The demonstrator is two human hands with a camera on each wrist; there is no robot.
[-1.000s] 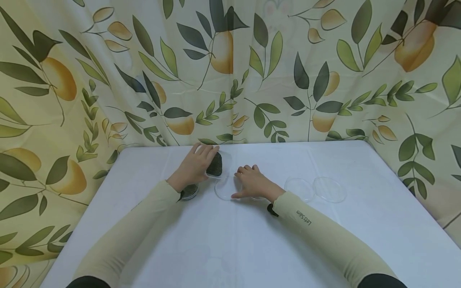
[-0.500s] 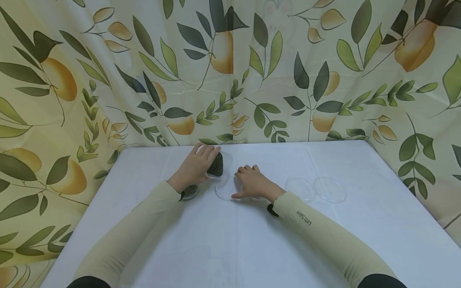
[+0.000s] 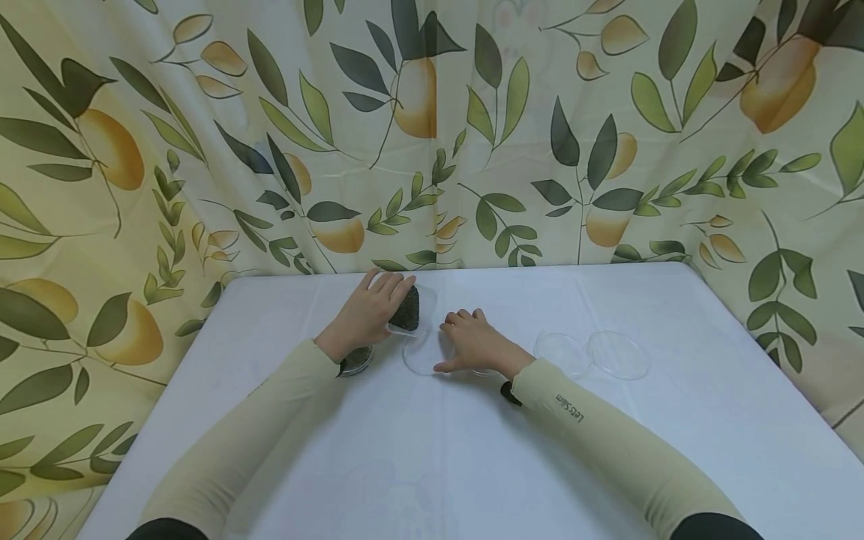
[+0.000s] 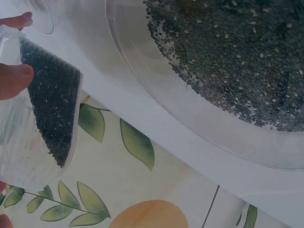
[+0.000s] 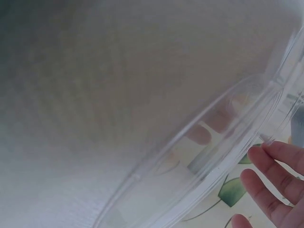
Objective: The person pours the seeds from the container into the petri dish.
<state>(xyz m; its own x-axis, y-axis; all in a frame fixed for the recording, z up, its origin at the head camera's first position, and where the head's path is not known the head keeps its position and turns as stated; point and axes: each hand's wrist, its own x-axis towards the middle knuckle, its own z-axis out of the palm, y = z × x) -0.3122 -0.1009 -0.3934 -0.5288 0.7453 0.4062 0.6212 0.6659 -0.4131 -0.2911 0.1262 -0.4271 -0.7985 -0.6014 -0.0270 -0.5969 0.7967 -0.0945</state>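
Note:
My left hand (image 3: pixel 367 311) grips a clear plastic box (image 3: pixel 427 301), tipped toward the right. Black sesame seeds (image 4: pixel 54 99) are heaped along one slanted side of it. Just below the box, a clear petri dish (image 3: pixel 407 363) lies on the table. My right hand (image 3: pixel 479 345) holds that dish at its right side, thumb at the near rim and fingers toward the far rim. Its fingertips (image 5: pixel 256 154) reach a clear edge in the right wrist view. Beneath my left wrist stands another petri dish (image 4: pixel 137 76) with black sesame seeds in it.
One more clear dish (image 3: pixel 483 372) is mostly hidden under my right wrist. Two clear round dishes or lids (image 3: pixel 562 354) lie farther right. The white-covered table (image 3: pixel 432 450) ends at the back near a leaf-and-fruit patterned curtain (image 3: pixel 513 150).
My left hand and the box have shifted very slightly to the right, and the dark seed patch in the box has moved with them. My right hand has stayed in place.

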